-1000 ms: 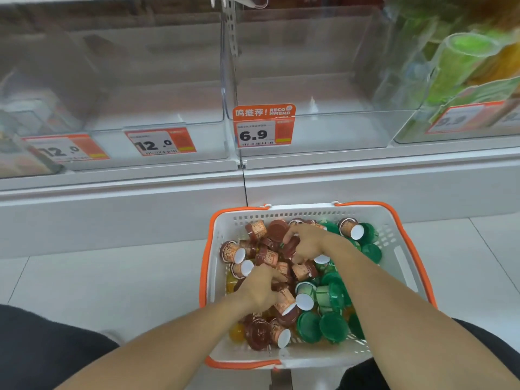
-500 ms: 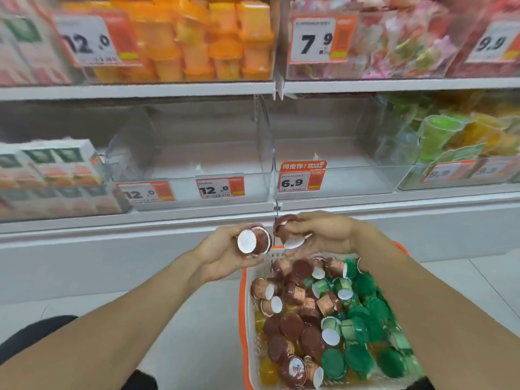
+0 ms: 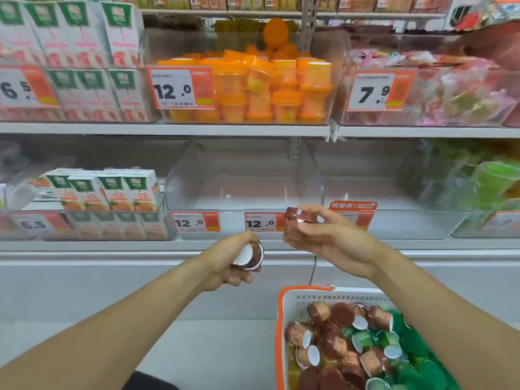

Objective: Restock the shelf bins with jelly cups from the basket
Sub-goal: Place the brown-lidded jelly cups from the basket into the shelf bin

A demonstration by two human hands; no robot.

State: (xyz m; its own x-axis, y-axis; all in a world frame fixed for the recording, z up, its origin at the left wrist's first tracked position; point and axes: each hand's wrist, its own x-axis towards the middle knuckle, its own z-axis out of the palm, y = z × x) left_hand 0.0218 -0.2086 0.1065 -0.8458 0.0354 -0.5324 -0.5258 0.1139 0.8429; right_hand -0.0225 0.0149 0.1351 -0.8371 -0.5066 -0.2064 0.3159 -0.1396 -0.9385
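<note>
Here both hands are raised in front of the empty clear bin (image 3: pixel 242 178) on the lower shelf, each holding one brown jelly cup. The left hand (image 3: pixel 233 263) curls around a cup (image 3: pixel 250 256) lying on its side, white base turned toward the camera, just below the bin's front edge; the fingers beneath it are partly hidden. The right hand (image 3: pixel 326 237) pinches a second cup (image 3: pixel 298 222) between thumb and fingers at the bin's front lip, brown lid facing up, covering part of a price tag there. Below and to the right of the bin, the white basket (image 3: pixel 287 308) with an orange rim sits on the floor, cut off by the bottom edge and partly covered by the right forearm; it holds a heap of brown and green jelly cups (image 3: pixel 337 344), with something yellow barely visible underneath. Right of the bin stands another clear bin (image 3: pixel 394 190), its far contents a green blur. Above the bin, orange cups (image 3: pixel 270 88) fill an upper bin. Left of it are juice cartons (image 3: pixel 123 190).
</note>
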